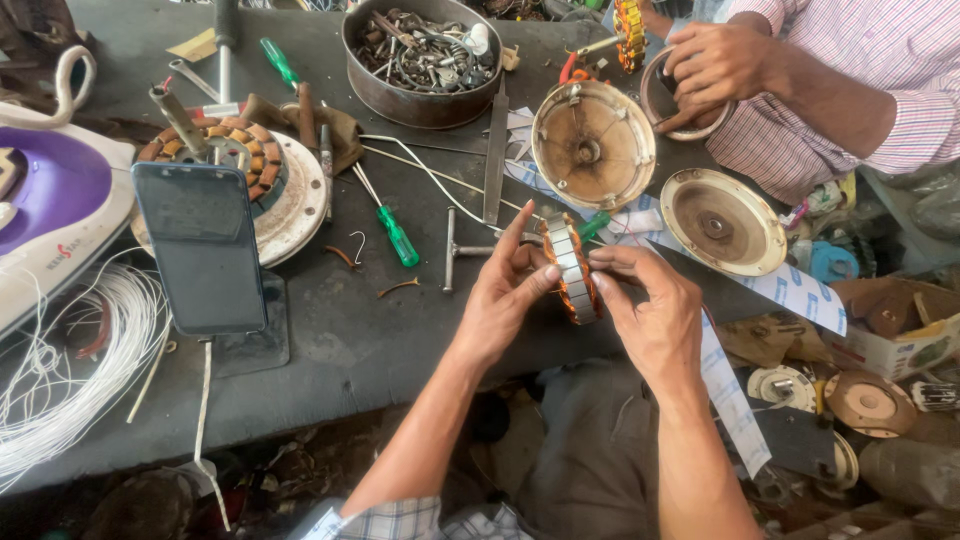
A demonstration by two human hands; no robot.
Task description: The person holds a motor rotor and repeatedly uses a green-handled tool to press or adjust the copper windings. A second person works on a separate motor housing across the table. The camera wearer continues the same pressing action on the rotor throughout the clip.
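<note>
I see my left hand [505, 290] and right hand [645, 310] closed from both sides on the motor winding [572, 268], held on edge above the tabletop's [340, 330] near edge, probably so fingertips can work its copper coils.

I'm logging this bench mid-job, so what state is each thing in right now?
Motor stator: held on edge between both hands, copper windings showing.
Left hand: gripping the stator's left side.
Right hand: gripping its right side.
Round cover: lying open side up.
Second cover: lying flat.
Phone: propped upright, screen dark.
Metal bowl: full of small parts.
Green screwdriver: lying loose.
</note>
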